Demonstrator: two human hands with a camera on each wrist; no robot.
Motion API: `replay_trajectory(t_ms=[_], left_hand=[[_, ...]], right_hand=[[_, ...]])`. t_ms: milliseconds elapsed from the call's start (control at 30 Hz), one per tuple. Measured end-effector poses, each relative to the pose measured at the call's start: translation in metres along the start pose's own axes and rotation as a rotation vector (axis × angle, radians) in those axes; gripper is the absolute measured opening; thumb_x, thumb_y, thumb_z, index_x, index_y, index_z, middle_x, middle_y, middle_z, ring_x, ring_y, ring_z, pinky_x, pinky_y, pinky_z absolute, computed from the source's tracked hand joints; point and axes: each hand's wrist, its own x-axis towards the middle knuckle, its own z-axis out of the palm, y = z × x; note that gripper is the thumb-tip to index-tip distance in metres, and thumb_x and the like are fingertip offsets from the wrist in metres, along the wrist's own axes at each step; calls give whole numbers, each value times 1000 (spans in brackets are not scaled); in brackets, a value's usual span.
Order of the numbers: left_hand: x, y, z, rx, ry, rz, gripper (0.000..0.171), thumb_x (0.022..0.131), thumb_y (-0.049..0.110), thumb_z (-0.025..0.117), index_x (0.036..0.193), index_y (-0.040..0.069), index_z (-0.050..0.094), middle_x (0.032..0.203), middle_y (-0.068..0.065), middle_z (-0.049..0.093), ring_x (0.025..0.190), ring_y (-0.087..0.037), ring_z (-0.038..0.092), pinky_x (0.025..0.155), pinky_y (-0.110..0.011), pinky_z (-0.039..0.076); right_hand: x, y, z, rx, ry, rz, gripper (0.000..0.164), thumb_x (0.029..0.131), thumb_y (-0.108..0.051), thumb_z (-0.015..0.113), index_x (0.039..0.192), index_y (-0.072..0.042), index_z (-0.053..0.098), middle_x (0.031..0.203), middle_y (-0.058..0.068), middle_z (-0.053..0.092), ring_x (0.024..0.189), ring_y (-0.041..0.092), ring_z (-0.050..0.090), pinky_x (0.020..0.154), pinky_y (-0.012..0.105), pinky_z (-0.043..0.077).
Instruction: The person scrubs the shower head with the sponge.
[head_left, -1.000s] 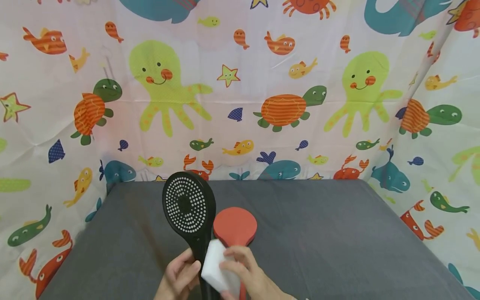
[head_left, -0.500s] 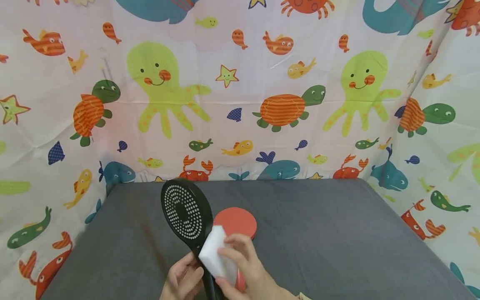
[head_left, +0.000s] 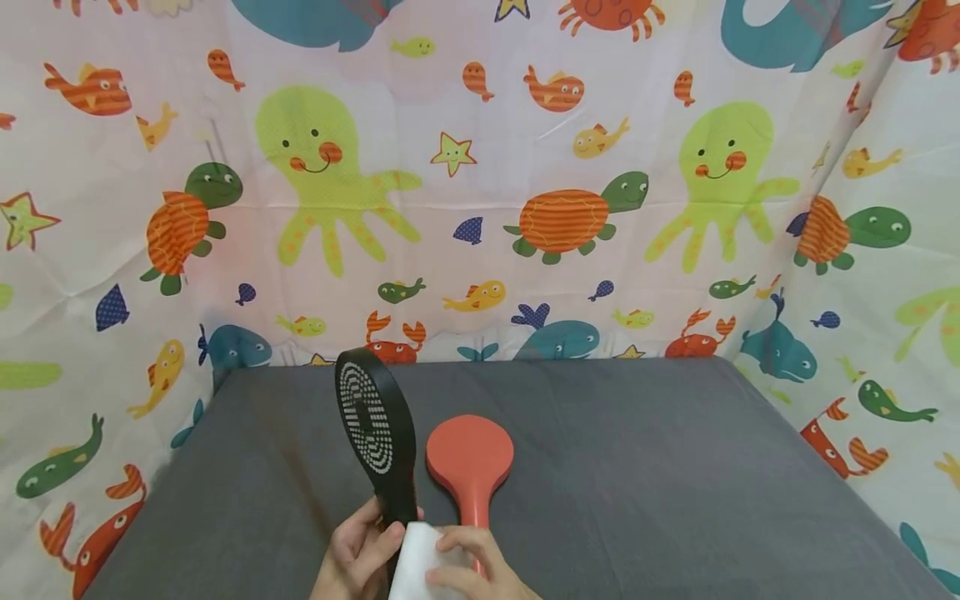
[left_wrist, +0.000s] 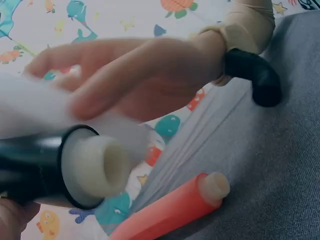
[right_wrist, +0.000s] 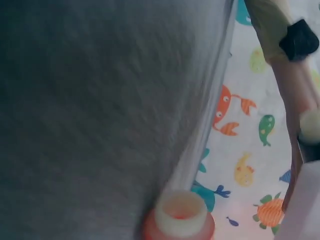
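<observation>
A black shower head (head_left: 396,433) stands tilted in my left hand (head_left: 354,554), which grips its handle. Its face with pale nozzles is turned to the left. With my right hand (head_left: 483,571) I hold a white sponge (head_left: 415,562) by its right side, against the lower handle. In the left wrist view, the blurred sponge (left_wrist: 30,107) lies along the black handle (left_wrist: 30,165), beside the pale threaded end (left_wrist: 107,165). The right wrist view shows only an edge of the sponge (right_wrist: 302,205); the right fingers are out of that view.
A red shower head (head_left: 470,454) lies on the grey cloth-covered table (head_left: 637,467), just beyond my right hand. Its pale threaded end (left_wrist: 215,186) shows in the left wrist view. A curtain (head_left: 480,108) printed with sea animals stands behind and at both sides.
The sponge went up the handle, then came down to its lower part with my right hand. My left hand has turned the black shower head, so its nozzle face looks narrower.
</observation>
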Motion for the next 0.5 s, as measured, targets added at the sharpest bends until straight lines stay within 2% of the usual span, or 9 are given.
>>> replay_trajectory(t_ms=[33, 133, 167, 233, 367, 400, 467, 500], left_hand=[[1, -2, 0, 11, -36, 59, 47, 90, -18, 35, 128, 4, 53, 123, -5, 57, 105, -13, 56, 83, -26, 50], [6, -8, 0, 11, -179, 238, 49, 86, -26, 34, 131, -9, 43, 131, -14, 50, 116, -21, 50, 90, -29, 47], [6, -8, 1, 7, -205, 255, 51, 86, -26, 33, 133, -9, 40, 134, -14, 47, 119, -22, 47, 92, -29, 45], [4, -8, 2, -4, -212, 205, 51, 87, -24, 34, 134, -5, 40, 135, -13, 47, 120, -22, 48, 92, -30, 45], [-1, -2, 5, 76, -159, 83, 54, 89, -21, 33, 133, 5, 48, 129, -6, 54, 112, -18, 55, 87, -28, 49], [-1, 0, 4, 119, -148, 83, 53, 88, -22, 34, 130, 6, 51, 125, -4, 57, 108, -16, 57, 85, -27, 50], [0, 3, 3, 208, -124, 125, 51, 86, -24, 35, 126, 3, 54, 119, -3, 59, 102, -14, 59, 81, -25, 51], [1, 6, 2, 211, -118, 116, 48, 87, -23, 35, 125, 0, 54, 118, -5, 60, 102, -15, 59, 82, -26, 51]], right_hand=[[4, 4, -2, -29, 11, -37, 29, 99, -23, 44, 113, 3, 48, 118, 20, 32, 114, 28, 39, 82, 36, 46], [17, 9, -6, -83, 112, -30, 33, 95, -23, 51, 115, 3, 46, 117, 21, 31, 109, 27, 39, 77, 36, 47], [22, 9, -8, -102, 142, -15, 35, 94, -22, 54, 116, 3, 45, 117, 22, 32, 108, 27, 40, 76, 36, 47], [32, 9, -13, -128, 181, 30, 39, 91, -19, 60, 119, 3, 45, 119, 22, 33, 108, 27, 42, 76, 36, 48], [42, 8, -18, -144, 196, 72, 40, 90, -15, 60, 121, 5, 45, 119, 25, 36, 105, 28, 47, 76, 34, 49], [41, 7, -18, -129, 175, 72, 40, 91, -15, 60, 122, 5, 44, 120, 25, 36, 106, 28, 46, 78, 35, 49], [32, 6, -14, -131, 124, 46, 38, 92, -16, 58, 122, 3, 45, 119, 24, 36, 107, 28, 44, 80, 35, 48], [25, 5, -12, -125, 87, 29, 36, 93, -18, 57, 122, 1, 46, 120, 22, 35, 110, 28, 43, 82, 34, 48]])
